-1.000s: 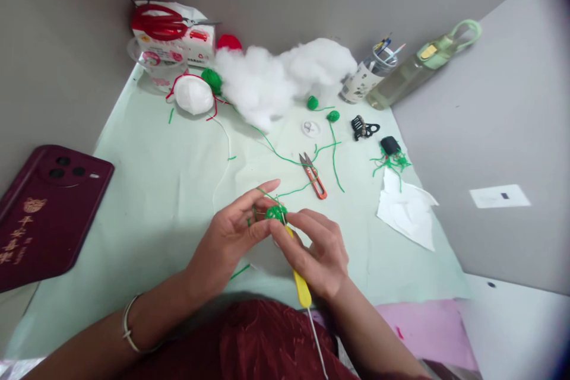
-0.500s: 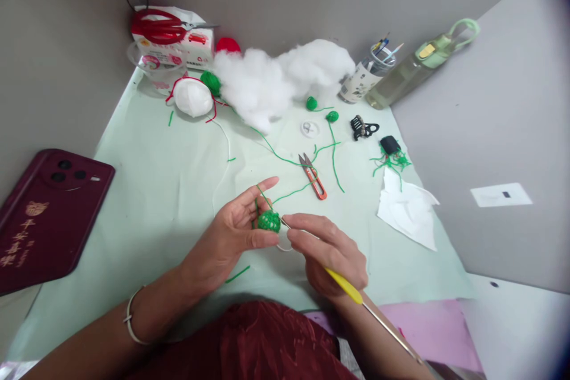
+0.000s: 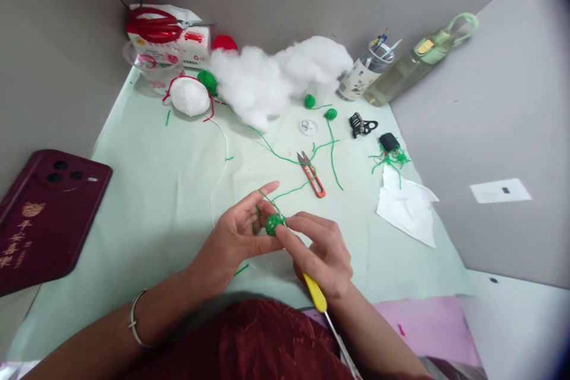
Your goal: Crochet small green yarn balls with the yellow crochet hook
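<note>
My left hand [image 3: 243,228] pinches a small green crocheted piece [image 3: 274,224] between thumb and fingers. Green yarn [image 3: 289,191] passes over its raised index finger and trails off across the table. In my right hand [image 3: 323,249] is a crochet hook with a yellow grip [image 3: 315,293]; its metal shaft sticks out below the hand. The hook's tip end is at the right edge of the green piece, partly hidden by my fingers, which touch the piece. Orange thread snips [image 3: 313,175] lie just beyond my hands, with green yarn across them.
White stuffing [image 3: 258,86] is heaped at the back, beside a white yarn ball [image 3: 190,97]. A pen cup [image 3: 356,80] and a green bottle [image 3: 394,77] stand back right. A hair clip [image 3: 361,125] and torn paper [image 3: 405,208] lie right; a dark red phone [image 3: 53,219] lies left.
My right hand has moved left and closer to the green piece, and the crochet hook has swung to a steeper angle. The piece has shifted slightly right and turned in my left fingers.
</note>
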`<state>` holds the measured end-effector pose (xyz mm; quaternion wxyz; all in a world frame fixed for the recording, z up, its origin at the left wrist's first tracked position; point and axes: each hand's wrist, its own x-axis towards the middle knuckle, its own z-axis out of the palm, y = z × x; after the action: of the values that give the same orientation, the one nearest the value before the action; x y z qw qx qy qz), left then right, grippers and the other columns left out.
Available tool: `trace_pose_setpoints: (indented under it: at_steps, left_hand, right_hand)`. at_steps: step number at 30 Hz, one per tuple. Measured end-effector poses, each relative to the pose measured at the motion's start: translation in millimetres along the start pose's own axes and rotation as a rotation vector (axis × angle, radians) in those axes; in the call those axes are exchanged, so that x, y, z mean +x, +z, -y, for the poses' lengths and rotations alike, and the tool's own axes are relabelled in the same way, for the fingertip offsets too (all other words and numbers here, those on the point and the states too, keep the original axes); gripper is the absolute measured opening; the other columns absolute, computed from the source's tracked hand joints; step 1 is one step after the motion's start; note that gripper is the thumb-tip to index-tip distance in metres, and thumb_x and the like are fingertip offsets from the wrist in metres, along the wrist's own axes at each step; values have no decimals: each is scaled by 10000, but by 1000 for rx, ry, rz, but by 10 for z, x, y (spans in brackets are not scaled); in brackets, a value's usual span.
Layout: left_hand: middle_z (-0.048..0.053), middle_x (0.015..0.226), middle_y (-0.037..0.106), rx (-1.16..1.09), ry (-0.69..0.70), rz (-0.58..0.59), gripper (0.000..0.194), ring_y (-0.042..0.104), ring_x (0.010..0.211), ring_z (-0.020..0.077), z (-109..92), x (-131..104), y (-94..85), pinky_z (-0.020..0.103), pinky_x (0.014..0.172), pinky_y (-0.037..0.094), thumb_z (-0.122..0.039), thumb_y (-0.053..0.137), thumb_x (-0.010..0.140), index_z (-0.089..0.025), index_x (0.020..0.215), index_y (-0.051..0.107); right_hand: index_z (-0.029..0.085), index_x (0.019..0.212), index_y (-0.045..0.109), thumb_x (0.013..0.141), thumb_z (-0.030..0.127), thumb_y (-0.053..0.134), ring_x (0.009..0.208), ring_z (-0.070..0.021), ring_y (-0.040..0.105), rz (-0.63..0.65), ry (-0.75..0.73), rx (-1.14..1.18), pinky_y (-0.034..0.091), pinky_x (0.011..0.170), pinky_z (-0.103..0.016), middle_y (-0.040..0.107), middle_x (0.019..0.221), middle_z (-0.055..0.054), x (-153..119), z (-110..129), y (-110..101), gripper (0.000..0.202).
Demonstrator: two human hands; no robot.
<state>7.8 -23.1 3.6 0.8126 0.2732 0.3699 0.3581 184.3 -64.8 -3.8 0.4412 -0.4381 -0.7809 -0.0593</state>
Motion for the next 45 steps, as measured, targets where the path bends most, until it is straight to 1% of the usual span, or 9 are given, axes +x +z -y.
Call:
trace_pose_setpoints:
  at_steps: [5,9,15,20,23,27,34,41,45]
  left_hand:
    - [-19,968,619,-199,-154,116,712,596,913,123,-44,12,-4,235,869,484,-181,986,635,-313,1302,776]
    - [-23,949,623,-213,-124,143,659,593,905,103,-64,24,-22,201,868,479,-181,976,668,-330,1283,792]
    - [-18,949,590,-183,-82,109,655,564,870,102,-105,25,-25,194,814,475,-168,964,666,-335,1277,798]
    - [-17,944,563,-137,-40,82,663,528,837,100,-132,13,-58,191,766,457,-157,958,641,-337,1261,807]
    - [-8,937,572,-128,-19,91,574,519,837,105,-131,18,-80,197,789,460,-211,914,712,-295,1270,806]
    - [2,915,578,-133,-16,168,448,465,744,101,-113,43,-100,210,696,444,-295,788,853,-242,1298,790]
    - [1,845,556,-92,-42,258,397,384,633,93,-96,76,-150,239,587,379,-348,700,922,-221,1288,791]
    - [-7,787,533,-54,-59,275,371,383,612,96,-120,83,-150,243,560,355,-366,688,905,-205,1216,811]
    - [6,895,580,5,-4,197,393,485,721,118,-132,86,-129,245,646,428,-300,776,830,-249,1217,817]
  right_hand:
    - [291,1428,658,1019,93,590,995,-213,767,37,18,139,681,759,-330,799,1068,-73,2,-50,-51,459]
    - [241,1385,700,1036,126,571,982,-231,781,-89,51,277,676,739,-351,803,1115,-110,-47,-64,50,389]
    - [297,1372,713,1044,129,546,919,-233,805,-176,126,360,670,658,-353,823,1140,-91,-104,-42,142,404]
    - [315,1319,745,1032,144,584,914,-251,808,-136,185,434,676,692,-377,828,1121,-81,-54,-47,47,371]
    - [292,1246,778,1015,142,626,923,-234,803,-67,236,527,669,722,-367,834,1098,-77,47,-63,-38,315]
    - [268,1142,811,992,133,670,900,-223,801,-32,363,673,661,760,-375,846,996,-62,160,-88,-97,246]
    - [292,1069,830,1005,214,693,837,-174,771,-45,600,889,631,749,-326,833,944,-19,105,-129,-70,170]
    - [278,1019,838,991,258,719,749,-154,743,-38,778,1033,613,728,-318,805,897,-22,102,-106,-84,124]
    - [256,941,850,950,313,772,697,-149,733,-92,898,1083,616,690,-293,813,850,-29,164,-70,-61,97]
